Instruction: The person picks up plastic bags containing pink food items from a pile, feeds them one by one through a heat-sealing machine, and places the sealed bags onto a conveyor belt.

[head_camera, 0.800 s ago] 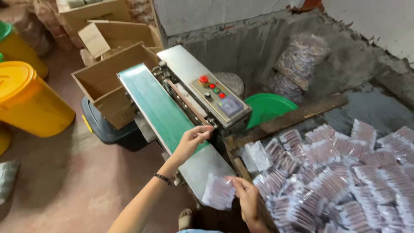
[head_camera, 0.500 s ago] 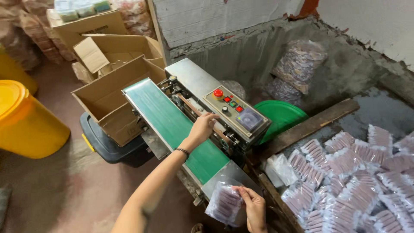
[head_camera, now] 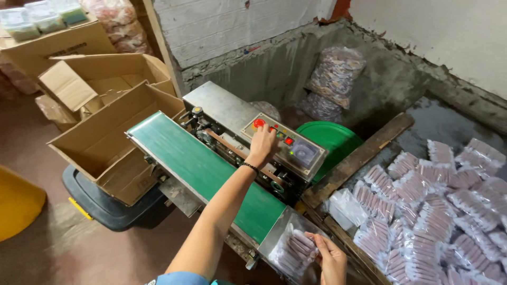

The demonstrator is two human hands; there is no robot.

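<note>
Now we see the left hand point(head_camera: 262, 143) has left the green conveyor belt point(head_camera: 203, 171) and risen to the grey control panel point(head_camera: 285, 145) of the steel sealing machine, fingers curled loosely beside the red round button point(head_camera: 259, 123), gripping nothing. At five o'clock the right hand point(head_camera: 330, 258) still pinches the clear plastic packet of pink sticks point(head_camera: 293, 249), now lying on the machine's steel feed plate.

- Brushed grey metal sealing machine point(head_camera: 224, 108), dull sheen.
- Matt green rubbery conveyor belt point(head_camera: 200, 171).
- Glossy clear plastic packet of pink sticks point(head_camera: 293, 250).
- Matt brown cardboard box point(head_camera: 103, 145).
</note>
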